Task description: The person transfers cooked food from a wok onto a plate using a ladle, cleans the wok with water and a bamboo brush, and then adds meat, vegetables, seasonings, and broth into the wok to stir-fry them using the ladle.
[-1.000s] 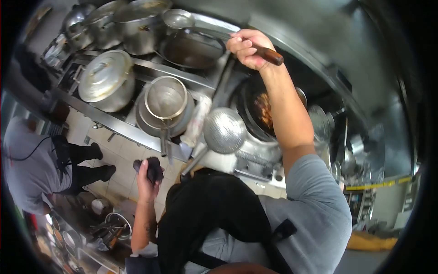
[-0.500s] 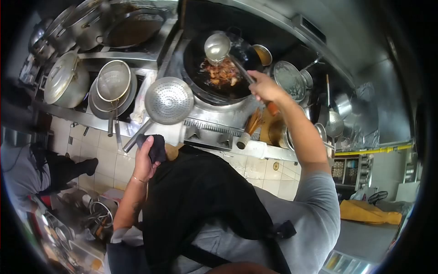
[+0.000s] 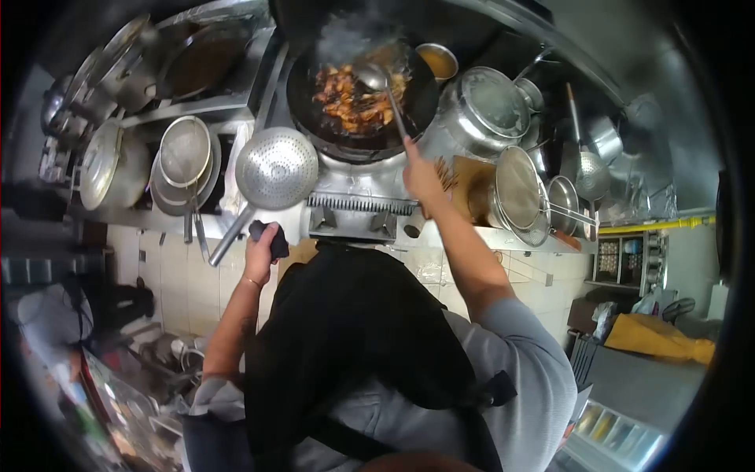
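Note:
In my right hand (image 3: 425,181) is the handle of a long ladle (image 3: 395,112). Its bowl rests among browned, chopped food (image 3: 344,96) inside a black wok (image 3: 421,102), and steam rises at the back. My left hand (image 3: 260,261) is closed around a folded dark cloth (image 3: 278,241), below the stove's front edge. Just above that hand, a perforated metal strainer (image 3: 277,168) lies on the counter left of the wok, its handle pointing toward me.
Right of the wok stand a bowl of orange-brown liquid (image 3: 438,61), a lidded pot (image 3: 495,102) and a mesh strainer (image 3: 517,189). On the left are a lidded pot (image 3: 102,169) and a mesh sieve (image 3: 185,149). Another person (image 3: 59,322) is at the lower left.
The ladle bowl has come down from above the wok into the food, and my right hand has moved left and nearer to me. The food is more spread out, and steam now shows.

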`<state>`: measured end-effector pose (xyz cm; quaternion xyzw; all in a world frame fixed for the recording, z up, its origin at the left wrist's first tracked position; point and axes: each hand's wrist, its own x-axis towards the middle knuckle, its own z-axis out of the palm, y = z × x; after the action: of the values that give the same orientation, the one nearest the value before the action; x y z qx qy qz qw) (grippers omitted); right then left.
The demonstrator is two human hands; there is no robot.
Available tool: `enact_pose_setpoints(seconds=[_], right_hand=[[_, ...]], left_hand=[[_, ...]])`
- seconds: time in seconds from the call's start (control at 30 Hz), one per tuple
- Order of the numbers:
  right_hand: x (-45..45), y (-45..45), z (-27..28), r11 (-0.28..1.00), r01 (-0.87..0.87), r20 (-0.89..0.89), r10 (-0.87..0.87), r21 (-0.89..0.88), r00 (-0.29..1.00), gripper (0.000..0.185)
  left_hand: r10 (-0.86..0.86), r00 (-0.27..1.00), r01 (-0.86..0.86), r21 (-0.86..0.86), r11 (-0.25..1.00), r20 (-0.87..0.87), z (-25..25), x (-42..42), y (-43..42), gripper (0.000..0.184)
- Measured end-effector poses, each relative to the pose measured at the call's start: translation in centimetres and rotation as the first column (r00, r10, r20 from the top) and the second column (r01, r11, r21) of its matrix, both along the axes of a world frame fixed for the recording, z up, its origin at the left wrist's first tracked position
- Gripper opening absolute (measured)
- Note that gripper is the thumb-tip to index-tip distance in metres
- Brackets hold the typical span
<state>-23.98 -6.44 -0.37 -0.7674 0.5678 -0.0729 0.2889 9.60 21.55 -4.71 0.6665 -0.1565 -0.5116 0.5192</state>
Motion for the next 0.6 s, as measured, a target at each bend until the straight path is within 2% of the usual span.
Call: enact_pose_setpoints(seconds=[0.03, 0.1, 0.13, 0.17, 0.2, 0.23, 0.27, 0.3, 0.43, 0.47, 0.53, 0.6], right_hand=[[-0.1, 1.1, -2.2, 0.996, 0.024, 0.032, -0.021, -0.083, 0.999, 0.082], [0.7, 3.5, -3.7, 0.988, 0.002, -0.033, -0.007, -0.152, 0.999, 0.079], [1.5, 3.6, -2.6, 0.987, 0.029, -0.046, -0.037, -0.16, 0.998, 0.079], [2.3, 4.0, -0.5, 0.997, -0.013, -0.085, 0.006, -0.078, 0.996, 0.077], [2.4, 4.3, 0.7, 0.999, -0.047, -0.115, 0.047, 0.007, 0.992, 0.075], [2.0, 3.8, 0.7, 1.0, -0.006, -0.123, 0.005, -0.006, 0.992, 0.075], [1.7, 2.7, 0.4, 0.956, -0.008, -0.117, -0.027, -0.292, 0.993, 0.072], [1.6, 1.5, 0.4, 0.832, -0.023, -0.113, -0.048, -0.554, 0.992, 0.07], [-2.6, -10.4, 1.6, 0.753, 0.156, -0.042, -0.237, -0.639, 0.971, 0.065], [-4.4, -14.2, 0.4, 0.737, 0.195, -0.037, -0.285, -0.647, 0.958, 0.064], [-9.7, -23.0, -3.9, 0.748, 0.193, -0.141, -0.358, -0.635, 0.923, 0.066], [-11.9, -27.3, -2.9, 0.761, 0.456, -0.288, -0.615, -0.462, 0.734, 0.074]], left_hand=[[0.001, 0.997, -0.002, 0.013, 1.0, 0.079, -0.5, 0.4, -1.0, 0.037], [-0.029, 0.964, 0.039, -0.033, 0.999, 0.264, -3.5, 1.6, -2.9, 0.036], [-0.034, 0.929, 0.06, -0.059, 0.996, 0.367, -5.0, 2.0, -3.9, 0.036], [-0.065, 0.933, 0.095, -0.066, 0.993, 0.355, -6.8, 2.5, -4.5, 0.036], [-0.077, 0.848, 0.151, -0.101, 0.983, 0.524, -8.6, 3.0, -5.0, 0.035], [-0.064, 0.733, 0.212, -0.139, 0.967, 0.677, -9.6, 3.4, -5.7, 0.035], [-0.113, 0.718, 0.259, -0.113, 0.959, 0.687, -10.1, 3.7, -6.0, 0.034], [-0.102, 0.677, 0.275, -0.123, 0.954, 0.729, -10.5, 3.8, -6.3, 0.035], [-0.094, 0.613, 0.312, -0.131, 0.941, 0.785, -11.3, 3.0, -5.7, 0.036], [-0.091, 0.613, 0.306, -0.13, 0.943, 0.785, -11.1, 2.9, -6.1, 0.036], [-0.099, 0.636, 0.294, -0.121, 0.948, 0.765, -10.6, 2.6, -6.1, 0.041], [-0.081, 0.583, 0.294, -0.117, 0.949, 0.808, -10.8, 2.7, -6.1, 0.042]])
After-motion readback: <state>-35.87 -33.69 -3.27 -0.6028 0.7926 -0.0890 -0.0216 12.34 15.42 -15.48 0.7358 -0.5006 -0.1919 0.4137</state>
